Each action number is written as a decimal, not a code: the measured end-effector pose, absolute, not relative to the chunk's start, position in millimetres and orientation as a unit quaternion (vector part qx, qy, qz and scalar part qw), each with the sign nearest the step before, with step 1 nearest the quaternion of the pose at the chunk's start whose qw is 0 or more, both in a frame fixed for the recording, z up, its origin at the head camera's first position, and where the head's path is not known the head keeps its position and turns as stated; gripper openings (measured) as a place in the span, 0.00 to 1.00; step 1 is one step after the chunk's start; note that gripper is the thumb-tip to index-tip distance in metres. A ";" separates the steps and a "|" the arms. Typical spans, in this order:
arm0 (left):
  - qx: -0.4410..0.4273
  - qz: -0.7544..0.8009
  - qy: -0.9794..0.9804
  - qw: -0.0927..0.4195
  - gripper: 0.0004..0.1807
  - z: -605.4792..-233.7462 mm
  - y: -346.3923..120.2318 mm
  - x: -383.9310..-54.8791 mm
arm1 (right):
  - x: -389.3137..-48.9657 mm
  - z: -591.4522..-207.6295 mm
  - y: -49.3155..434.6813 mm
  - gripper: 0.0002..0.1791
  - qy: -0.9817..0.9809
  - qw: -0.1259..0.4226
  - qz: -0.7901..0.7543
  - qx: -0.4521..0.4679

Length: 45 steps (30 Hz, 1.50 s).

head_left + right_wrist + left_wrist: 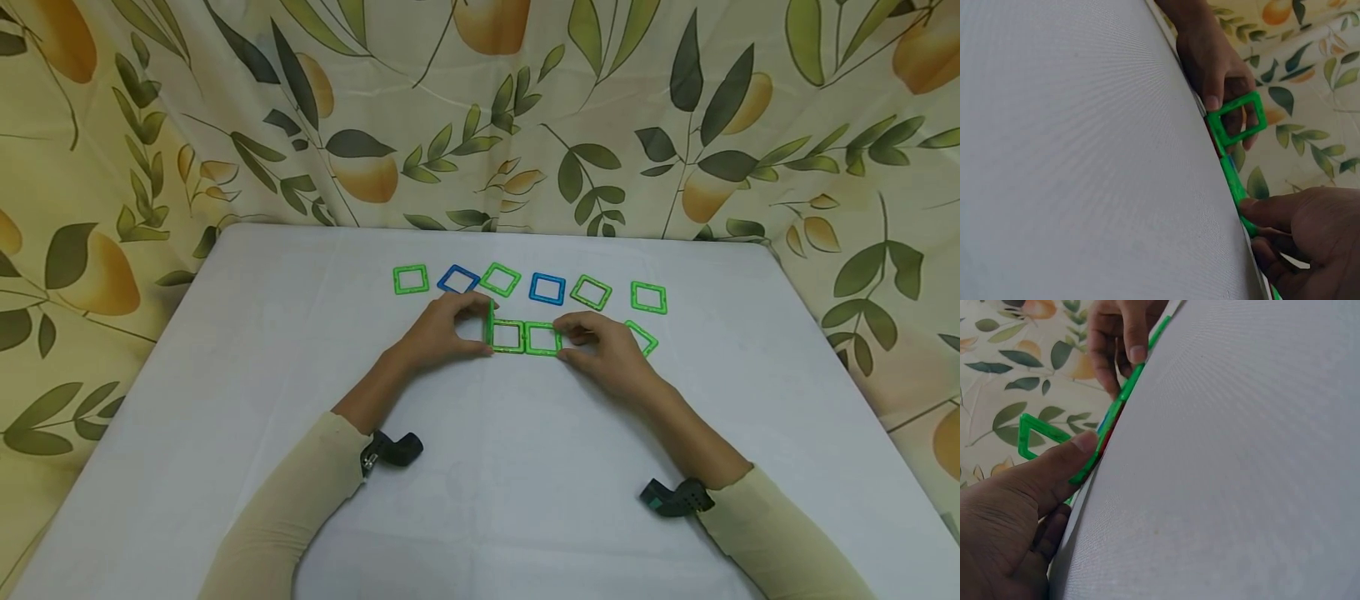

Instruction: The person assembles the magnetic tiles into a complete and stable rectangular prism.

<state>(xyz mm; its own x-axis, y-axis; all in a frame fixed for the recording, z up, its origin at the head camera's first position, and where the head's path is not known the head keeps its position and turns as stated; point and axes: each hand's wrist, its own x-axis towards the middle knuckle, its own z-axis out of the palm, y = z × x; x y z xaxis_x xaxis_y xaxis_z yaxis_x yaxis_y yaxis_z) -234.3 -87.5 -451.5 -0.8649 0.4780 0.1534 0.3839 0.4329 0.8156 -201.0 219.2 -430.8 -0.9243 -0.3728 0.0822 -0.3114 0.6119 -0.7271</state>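
Two green square-frame magnetic tiles lie flat and edge to edge near the middle of the table, a left tile (pixel 508 350) and a right tile (pixel 542 353). On the left tile's outer edge a third green tile (pixel 491 327) stands upright; its open frame shows well in the right wrist view (pixel 1261 112). My left hand (pixel 442 333) holds this corner, thumb at the near end, fingers at the far end and partly hidden. With thumb and fingers, my right hand (pixel 611 354) pinches the right tile's outer edge.
Behind the hands runs a loose row of square-frame tiles, among them a green tile (pixel 395 281), a blue tile (pixel 547 276) and a green tile (pixel 648 286). Another green tile (pixel 649 340) is partly hidden by the right hand. A patterned cloth (pixel 480 125) hangs behind the white table (pixel 480 500).
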 end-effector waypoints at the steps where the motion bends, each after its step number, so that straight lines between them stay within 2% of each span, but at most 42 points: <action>1: 0.256 0.468 0.844 0.050 0.38 -451.5 -87.6 -234.4 | -200.9 -430.6 219.1 0.22 0.897 0.039 -0.397 -0.190; 23: 0.260 0.469 0.843 0.042 0.38 -453.6 -88.8 -235.7 | -200.6 -420.0 220.0 0.23 0.904 0.040 -0.383 -0.184; 34: 0.265 0.465 0.843 0.044 0.38 -454.6 -89.7 -237.8 | -204.1 -387.2 239.0 0.26 0.945 0.057 -0.306 -0.103; 45: 0.265 0.467 0.842 0.044 0.39 -454.9 -90.0 -237.3 | -209.6 -378.5 260.9 0.30 0.965 0.099 -0.240 -0.037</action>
<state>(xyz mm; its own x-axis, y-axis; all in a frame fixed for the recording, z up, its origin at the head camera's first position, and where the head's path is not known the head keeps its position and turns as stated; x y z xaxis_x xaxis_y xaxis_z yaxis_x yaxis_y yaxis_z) -237.3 -90.0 -454.9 -0.8554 0.4883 0.1728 0.4053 0.4233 0.8103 -209.6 260.9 -378.5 -0.9777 -0.1190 -0.1730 -0.0242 0.8824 -0.4698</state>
